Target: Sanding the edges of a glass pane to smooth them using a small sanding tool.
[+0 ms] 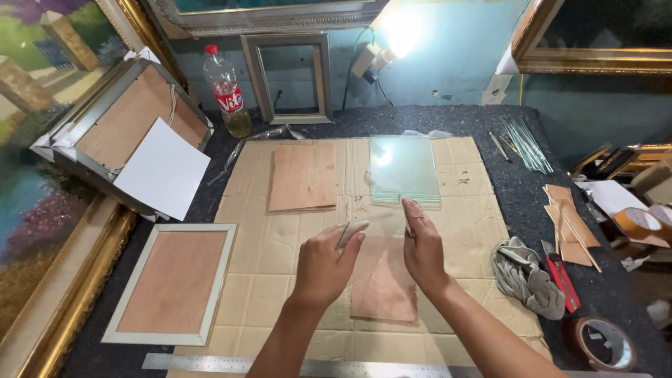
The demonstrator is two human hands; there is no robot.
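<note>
My left hand point(327, 262) and my right hand point(421, 246) grip the left and right edges of a clear glass pane point(381, 227), held tilted just above a brown backing board point(385, 283) on the cardboard sheet point(462, 203). Beyond my hands lies a stack of glass panes point(404, 169), and to its left a pile of brown backing boards point(303, 176). A silver picture frame point(171, 281), face down with a brown board in it, lies to the left of my left hand.
A stack of framed pieces point(126, 119) with a white sheet leans at the far left. A plastic bottle point(225, 91) and an empty frame point(288, 77) stand at the back. A grey rag point(525, 276), red cutter point(560, 276), tape rolls point(602, 343) and a steel ruler point(196, 362) lie nearby.
</note>
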